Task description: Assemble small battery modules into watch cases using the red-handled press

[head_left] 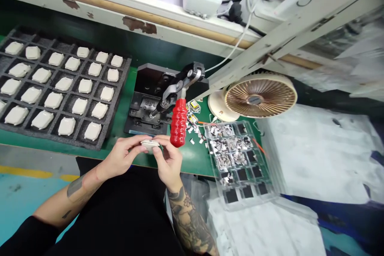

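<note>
Showing a green workbench [196, 160], bordered along its rear edge by a white shelf frame [102, 17] with chipped paint. Carries at its left end a dark grey foam tray [115, 98], divided into compartments and loaded with rounded-square housings [66, 126], laid singly. Flanked at the right end by stacked plastic sheeting [324, 156], whitish and translucent. Supports toward the right end a clear blister tray [252, 203], overhanging the front edge; filled mainly in its rear compartments with small pale pieces [223, 160]. Bears a beige fan [261, 96] near the rear right corner, with grille tilted upward. Carries, between foam tray and blister tray, a black toggle-clamp fixture [147, 106], with a red ribbed grip [179, 122] angled toward the front edge. Note the left hand [123, 155] and the right hand [169, 161] at the front edge, before the fixture. Holding between both a cream housing [149, 144], above the front edge. Pinched at its left side between left thumb and fingers, at its right side between right thumb and fingers; closed in both hands to the thickness of the housing. Strewn beside the blister tray's left edge: loose white pieces [192, 141].
</note>
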A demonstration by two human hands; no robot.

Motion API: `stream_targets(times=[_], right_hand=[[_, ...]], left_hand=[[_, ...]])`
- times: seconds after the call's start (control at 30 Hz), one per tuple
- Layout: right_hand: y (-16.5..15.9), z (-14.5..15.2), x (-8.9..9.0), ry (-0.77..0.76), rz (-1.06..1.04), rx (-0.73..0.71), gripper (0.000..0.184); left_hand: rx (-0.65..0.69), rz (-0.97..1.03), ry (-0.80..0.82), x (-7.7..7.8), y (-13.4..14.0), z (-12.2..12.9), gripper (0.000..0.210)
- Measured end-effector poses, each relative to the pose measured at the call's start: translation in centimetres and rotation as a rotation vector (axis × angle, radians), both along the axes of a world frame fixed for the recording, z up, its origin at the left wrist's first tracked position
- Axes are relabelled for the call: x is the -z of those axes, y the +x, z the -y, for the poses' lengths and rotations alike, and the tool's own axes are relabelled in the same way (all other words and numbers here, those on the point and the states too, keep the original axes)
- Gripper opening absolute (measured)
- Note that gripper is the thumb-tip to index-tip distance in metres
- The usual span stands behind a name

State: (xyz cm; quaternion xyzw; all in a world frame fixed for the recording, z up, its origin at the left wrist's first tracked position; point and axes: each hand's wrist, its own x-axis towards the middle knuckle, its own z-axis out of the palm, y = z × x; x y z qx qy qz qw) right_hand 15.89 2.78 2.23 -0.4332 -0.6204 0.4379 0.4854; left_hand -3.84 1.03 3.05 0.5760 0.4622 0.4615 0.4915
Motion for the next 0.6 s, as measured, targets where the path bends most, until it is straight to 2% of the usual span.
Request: stream_targets(times=[0.17, 0.23, 0.3, 0.33, 0.4, 0.47, 0.53, 0.6], right_hand=[[-0.8, 0.3, -0.2, -0.008, 0.018, 0.023, 0.014], [-0.9, 0.3, -0.5, -0.007, 0.088, -0.030, 0.013], [-0.6, -0.4, -1.1, 0.066, 0.192, -0.070, 0.011], [-0.3, -1.0, -1.5, 0.154, 0.235, -0.031, 0.012], [0.3, -3.0, -2.6, 0.422, 0.255, 0.170, 0.026], [0.9, -5.6, -4.0, 0.678, 0.235, 0.328, 0.046], [1.1, -8.2, -5.7, 0.758, 0.295, 0.278, 0.056], [0.6, -10.1, -8.0, 0.712, 0.400, 0.164, 0.055]], left_hand=[[-0.094, -0.152, 0.355, 1.1, -0.3, 0.4, 0.029], [-0.140, -0.140, 0.376, 1.6, -0.2, 0.8, 0.026], [-0.176, -0.058, 0.232, 2.0, -0.2, 1.1, 0.020], [-0.184, 0.015, 0.120, 2.1, -0.1, 1.2, 0.020], [-0.175, 0.187, -0.101, 2.2, -0.1, 1.2, 0.031], [-0.158, 0.321, -0.221, 2.4, -0.1, 1.1, 0.045], [-0.141, 0.369, -0.267, 2.6, -0.2, 0.9, 0.054], [-0.130, 0.393, -0.303, 2.9, -0.3, 0.8, 0.060]])
